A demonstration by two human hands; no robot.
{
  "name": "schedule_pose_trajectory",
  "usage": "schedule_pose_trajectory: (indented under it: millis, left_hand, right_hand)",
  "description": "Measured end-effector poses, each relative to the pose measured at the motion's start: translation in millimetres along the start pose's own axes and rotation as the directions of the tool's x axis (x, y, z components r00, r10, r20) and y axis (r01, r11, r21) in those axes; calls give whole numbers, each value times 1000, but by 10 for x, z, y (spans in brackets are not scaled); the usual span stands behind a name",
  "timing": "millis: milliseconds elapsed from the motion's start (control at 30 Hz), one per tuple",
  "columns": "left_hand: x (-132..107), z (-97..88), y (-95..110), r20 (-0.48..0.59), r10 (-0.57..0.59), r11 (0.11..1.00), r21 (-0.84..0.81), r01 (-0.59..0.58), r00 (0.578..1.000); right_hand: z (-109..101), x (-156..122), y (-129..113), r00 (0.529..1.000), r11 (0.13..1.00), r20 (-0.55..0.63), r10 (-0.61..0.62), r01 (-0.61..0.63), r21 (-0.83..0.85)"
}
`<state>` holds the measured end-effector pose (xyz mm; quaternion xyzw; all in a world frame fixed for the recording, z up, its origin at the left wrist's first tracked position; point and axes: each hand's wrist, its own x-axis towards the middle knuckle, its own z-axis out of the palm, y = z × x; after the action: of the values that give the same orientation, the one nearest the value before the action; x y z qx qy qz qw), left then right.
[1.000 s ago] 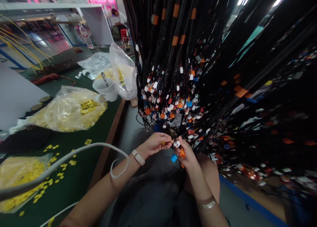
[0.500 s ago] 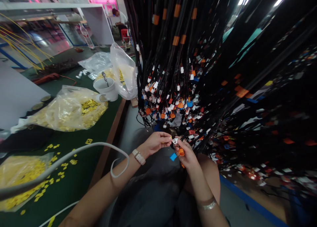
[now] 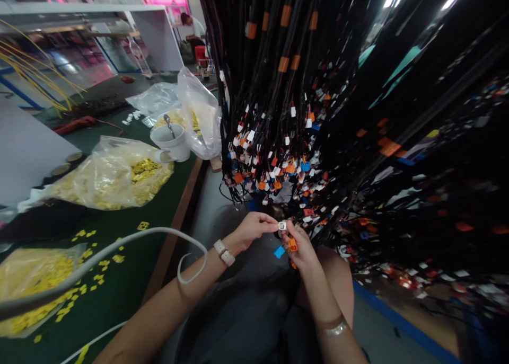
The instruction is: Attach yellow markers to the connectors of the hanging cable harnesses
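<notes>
My right hand (image 3: 301,246) is closed on a white wire connector (image 3: 282,225), holding it between thumb and fingers. An orange connector (image 3: 292,244) rests against that hand's fingers, and a blue connector (image 3: 279,251) hangs just below. My left hand (image 3: 254,230) pinches a small yellow plastic piece, mostly covered by the fingertips, against the left side of the white connector. Whether the piece sits inside the connector cannot be made out. Behind both hands hangs a dense bundle of black wire harnesses (image 3: 274,88) ending in white, orange, red and blue connectors.
On the green table (image 3: 131,263) at left lie plastic bags (image 3: 107,176) of yellow pieces, with several loose ones. A white cup (image 3: 170,141) holds a spoon. A grey cable (image 3: 131,242) loops toward my left forearm. Another person (image 3: 194,30) sits far back.
My left fingertips have moved slightly right, bringing the yellow piece from just beside the white connector up against it. The white connector has turned a little in my right hand.
</notes>
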<state>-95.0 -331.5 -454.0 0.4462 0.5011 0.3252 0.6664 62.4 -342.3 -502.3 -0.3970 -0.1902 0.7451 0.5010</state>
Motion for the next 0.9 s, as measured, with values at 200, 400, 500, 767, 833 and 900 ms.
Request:
schedule_pose_trajectory:
  millis: [200, 400, 500, 767, 833, 900]
  left_hand:
    - [-34, 33, 55, -41, -23, 1000, 16, 24, 999]
    - [-49, 55, 78, -66, -15, 1000, 24, 17, 998]
    - [-53, 58, 87, -83, -21, 999, 23, 23, 996]
    - [-26, 34, 43, -54, -46, 999, 9, 47, 997]
    - [-4, 14, 1, -49, -53, 998, 11, 54, 997]
    - [12, -6, -33, -33, -76, 997, 2, 76, 997]
  right_hand:
    - [11, -6, 2, 1000, 999, -10, -9, 9, -36]
    - [-7, 15, 36, 999, 998, 0, -41, 41, -45]
    - [-17, 20, 43, 999, 998, 1, -40, 40, -53]
    - [-9, 2, 28, 999, 992, -23, -50, 47, -118]
    - [-8, -7, 24, 999, 991, -14, -43, 41, -125]
    - [-7, -16, 22, 999, 991, 2, -43, 43, -130]
